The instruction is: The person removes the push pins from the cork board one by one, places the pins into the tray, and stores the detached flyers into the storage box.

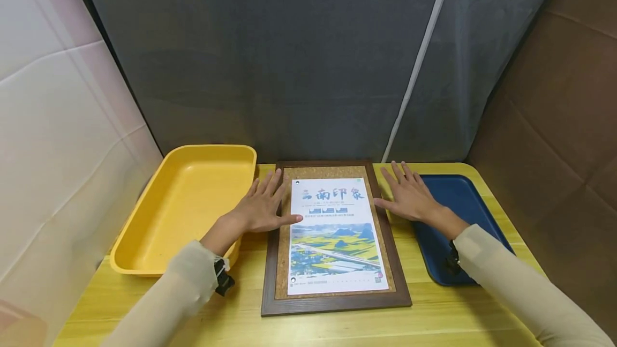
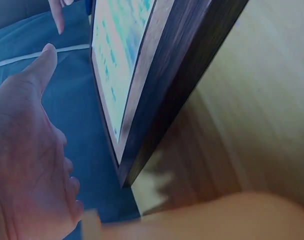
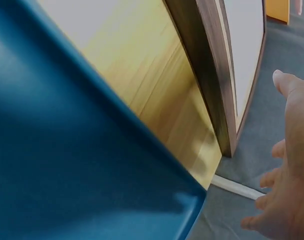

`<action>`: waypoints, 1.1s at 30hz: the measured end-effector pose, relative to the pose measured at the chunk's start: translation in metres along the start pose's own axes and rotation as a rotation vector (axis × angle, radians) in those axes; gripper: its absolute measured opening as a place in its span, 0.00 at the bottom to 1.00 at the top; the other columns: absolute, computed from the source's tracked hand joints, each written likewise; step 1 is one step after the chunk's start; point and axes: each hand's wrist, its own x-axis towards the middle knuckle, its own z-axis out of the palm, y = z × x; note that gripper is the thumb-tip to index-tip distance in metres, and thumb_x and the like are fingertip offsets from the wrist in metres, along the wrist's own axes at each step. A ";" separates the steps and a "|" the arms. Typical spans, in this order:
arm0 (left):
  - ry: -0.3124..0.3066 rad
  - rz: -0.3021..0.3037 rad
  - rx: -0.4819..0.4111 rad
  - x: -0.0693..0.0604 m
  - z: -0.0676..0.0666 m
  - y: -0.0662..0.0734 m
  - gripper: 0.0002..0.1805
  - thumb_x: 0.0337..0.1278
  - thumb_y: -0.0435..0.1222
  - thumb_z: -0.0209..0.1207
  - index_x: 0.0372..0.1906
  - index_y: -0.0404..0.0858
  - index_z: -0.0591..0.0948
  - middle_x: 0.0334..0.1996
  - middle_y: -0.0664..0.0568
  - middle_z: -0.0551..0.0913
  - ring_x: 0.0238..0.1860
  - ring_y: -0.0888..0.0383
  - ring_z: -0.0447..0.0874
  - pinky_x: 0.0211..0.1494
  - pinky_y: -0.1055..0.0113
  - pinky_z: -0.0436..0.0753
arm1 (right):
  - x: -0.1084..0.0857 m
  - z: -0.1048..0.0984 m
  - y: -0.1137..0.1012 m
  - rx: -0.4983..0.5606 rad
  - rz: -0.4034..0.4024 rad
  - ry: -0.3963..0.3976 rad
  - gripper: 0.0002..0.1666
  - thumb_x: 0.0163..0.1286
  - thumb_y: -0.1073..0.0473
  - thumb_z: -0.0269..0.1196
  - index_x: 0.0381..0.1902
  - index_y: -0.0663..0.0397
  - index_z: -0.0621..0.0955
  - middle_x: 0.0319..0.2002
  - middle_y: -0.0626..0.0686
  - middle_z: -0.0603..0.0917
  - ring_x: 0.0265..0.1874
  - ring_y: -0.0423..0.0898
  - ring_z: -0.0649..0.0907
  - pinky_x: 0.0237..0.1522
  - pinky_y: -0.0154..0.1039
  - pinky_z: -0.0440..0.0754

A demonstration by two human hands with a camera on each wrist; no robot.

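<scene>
A cork board in a dark brown wooden frame (image 1: 337, 307) lies on the table between the two hands. On its cork sits a white printed poster (image 1: 337, 256) with large blue characters and a landscape of yellow-green fields; small round marks show at its corners. My left hand (image 1: 262, 210), fingers spread, is above the board's left edge, its thumb reaching over the poster. My right hand (image 1: 409, 197) is spread likewise by the right edge, thumb toward the board. Both wrist views show the left hand (image 2: 29, 155) and right hand (image 3: 292, 170) holding nothing, apart from the frame.
A deep yellow tray (image 1: 188, 197) stands on the left of the wooden table (image 1: 241, 304). To the right lies a shallow blue tray (image 1: 453, 202), partly under the right forearm. A grey cloth (image 1: 265, 58) hangs behind, with pale and brown cloths at the sides.
</scene>
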 end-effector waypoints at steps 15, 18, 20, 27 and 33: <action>-0.035 -0.003 -0.018 0.004 0.034 0.008 0.62 0.65 0.71 0.55 0.87 0.35 0.46 0.86 0.36 0.38 0.86 0.36 0.36 0.84 0.35 0.42 | 0.014 0.017 -0.015 0.039 -0.043 0.044 0.56 0.74 0.30 0.60 0.85 0.57 0.58 0.83 0.69 0.56 0.82 0.70 0.55 0.76 0.73 0.58; -0.048 -0.005 -0.020 0.005 0.043 0.007 0.63 0.64 0.74 0.52 0.87 0.37 0.44 0.86 0.37 0.36 0.86 0.37 0.34 0.84 0.36 0.42 | 0.016 0.018 -0.017 0.052 -0.041 0.047 0.55 0.74 0.29 0.61 0.84 0.57 0.60 0.81 0.69 0.59 0.80 0.70 0.59 0.74 0.73 0.62; -0.050 0.000 -0.025 0.006 0.048 0.007 0.63 0.64 0.75 0.51 0.87 0.38 0.44 0.87 0.38 0.35 0.86 0.38 0.33 0.84 0.36 0.41 | 0.018 0.020 -0.018 0.058 -0.043 0.057 0.54 0.75 0.30 0.61 0.84 0.58 0.61 0.80 0.69 0.62 0.79 0.70 0.62 0.73 0.72 0.64; -0.060 0.002 -0.059 0.007 0.053 0.010 0.63 0.64 0.75 0.50 0.87 0.38 0.44 0.86 0.38 0.35 0.86 0.40 0.30 0.85 0.37 0.41 | 0.028 0.027 -0.020 0.098 -0.083 0.155 0.41 0.76 0.43 0.66 0.75 0.64 0.73 0.68 0.69 0.75 0.66 0.67 0.74 0.62 0.66 0.77; -0.077 -0.006 -0.077 0.004 0.047 0.018 0.62 0.66 0.72 0.52 0.87 0.36 0.46 0.86 0.35 0.37 0.86 0.38 0.32 0.85 0.37 0.41 | 0.038 0.032 -0.023 0.109 -0.126 0.210 0.31 0.77 0.51 0.67 0.67 0.68 0.79 0.60 0.68 0.80 0.59 0.64 0.77 0.54 0.60 0.80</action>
